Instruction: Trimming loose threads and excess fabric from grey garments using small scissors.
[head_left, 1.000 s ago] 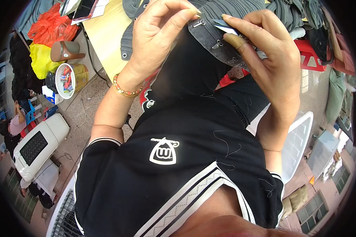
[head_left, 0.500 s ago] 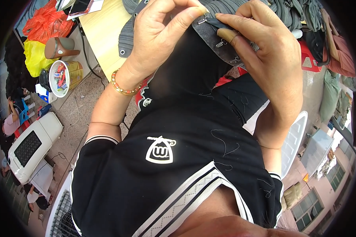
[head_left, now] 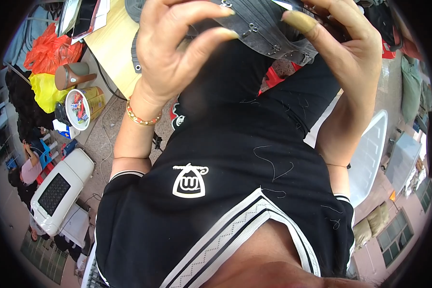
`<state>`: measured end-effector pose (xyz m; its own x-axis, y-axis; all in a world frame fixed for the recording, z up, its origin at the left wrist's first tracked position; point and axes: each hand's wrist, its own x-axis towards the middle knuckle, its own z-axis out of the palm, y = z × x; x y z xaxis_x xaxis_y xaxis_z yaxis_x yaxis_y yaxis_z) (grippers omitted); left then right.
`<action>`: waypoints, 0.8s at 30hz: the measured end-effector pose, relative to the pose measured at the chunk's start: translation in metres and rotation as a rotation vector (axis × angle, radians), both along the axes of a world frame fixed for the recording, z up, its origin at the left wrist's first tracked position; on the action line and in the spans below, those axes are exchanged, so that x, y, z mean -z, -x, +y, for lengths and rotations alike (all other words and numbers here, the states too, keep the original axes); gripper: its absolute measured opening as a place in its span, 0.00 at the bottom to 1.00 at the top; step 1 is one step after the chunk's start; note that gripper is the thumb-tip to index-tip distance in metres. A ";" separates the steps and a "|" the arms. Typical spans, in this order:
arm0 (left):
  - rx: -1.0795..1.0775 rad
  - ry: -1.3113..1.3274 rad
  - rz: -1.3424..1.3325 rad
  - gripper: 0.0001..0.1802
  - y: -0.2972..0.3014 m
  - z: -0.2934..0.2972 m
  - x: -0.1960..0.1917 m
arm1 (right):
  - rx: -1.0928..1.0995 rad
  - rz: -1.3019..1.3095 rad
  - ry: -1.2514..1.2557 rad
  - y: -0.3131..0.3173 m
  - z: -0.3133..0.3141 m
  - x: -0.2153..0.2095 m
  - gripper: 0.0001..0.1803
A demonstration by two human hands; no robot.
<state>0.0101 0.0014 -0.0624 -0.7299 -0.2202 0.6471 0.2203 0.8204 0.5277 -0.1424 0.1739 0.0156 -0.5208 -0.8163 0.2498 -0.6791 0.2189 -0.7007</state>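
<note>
Clearly, the hazards sit close to the face, ordered from the biggest thing down.

Wooden surface [head_left: 111,45]: at ten o'clock, well below the hands; the cloth is held in the air above the lap, so a slip would likely send it onto the lap or the floor.

Grey denim garment [head_left: 266,29]: at twelve o'clock, its waistband strip with metal eyelets stretched between both hands; part of it runs out of the top edge, so its free weight could drag it loose.

Left hand [head_left: 170,53]: at eleven o'clock, fingers [head_left: 211,36] curled narrow, pinching the cloth's left end; a light pinch could let go.

Right hand [head_left: 343,50]: at one o'clock, fingers closed on the right end and on a small bright blade-like tool, barely visible; its point lies near the thumb.

Loose threads [head_left: 273,163]: on the black shirt, harmless, though they could snag.
</note>
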 end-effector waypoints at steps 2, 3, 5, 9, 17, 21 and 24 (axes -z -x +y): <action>0.035 0.125 0.104 0.17 0.004 -0.002 0.011 | 0.006 0.015 0.023 0.001 0.004 0.003 0.17; 0.049 0.130 0.101 0.17 0.006 0.000 0.011 | 0.010 0.037 0.039 0.002 0.006 0.006 0.17; 0.076 0.084 0.059 0.16 0.011 0.006 0.013 | 0.027 0.035 0.064 0.005 0.010 0.012 0.17; 0.078 0.327 0.001 0.20 0.019 0.012 0.007 | 0.109 0.012 0.077 0.004 0.019 0.021 0.17; 0.105 0.484 0.138 0.16 0.026 0.002 0.013 | -0.067 -0.008 0.216 0.011 0.048 0.048 0.21; 0.154 0.492 0.143 0.12 0.027 0.000 0.013 | -0.200 0.086 0.248 0.015 0.057 0.075 0.22; 0.159 0.461 0.122 0.10 0.025 0.008 0.008 | -0.220 0.098 0.257 0.013 0.059 0.076 0.21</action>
